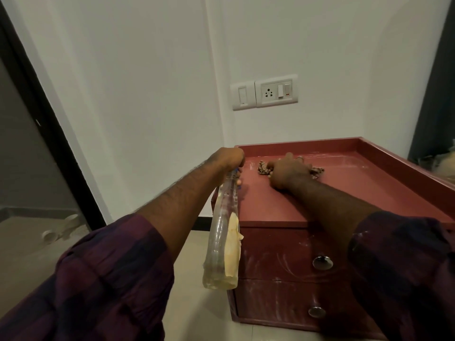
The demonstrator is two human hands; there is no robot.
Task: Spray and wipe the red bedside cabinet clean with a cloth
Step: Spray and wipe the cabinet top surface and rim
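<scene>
Left hand point(229, 158) grips neck of clear spray bottle point(222, 242) beside red cabinet point(344, 193). Right hand point(286, 172) presses bunched brown cloth point(263, 167) onto cabinet top, fingers curled over it.

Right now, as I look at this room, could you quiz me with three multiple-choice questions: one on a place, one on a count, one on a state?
1. Where is the crumpled brown patterned cloth?
A) on the floor
B) inside a drawer
C) on top of the red wooden bedside cabinet

2. How many round shiny metal drawer knobs show?
A) two
B) one
C) four

3. What is the left hand doing?
A) hanging empty
B) gripping the clear plastic spray bottle
C) pulling a drawer

Answers: C, the cloth lies on the cabinet top under the right hand; A, each drawer front has one knob; B, its fingers curl round the bottle's neck.
</scene>
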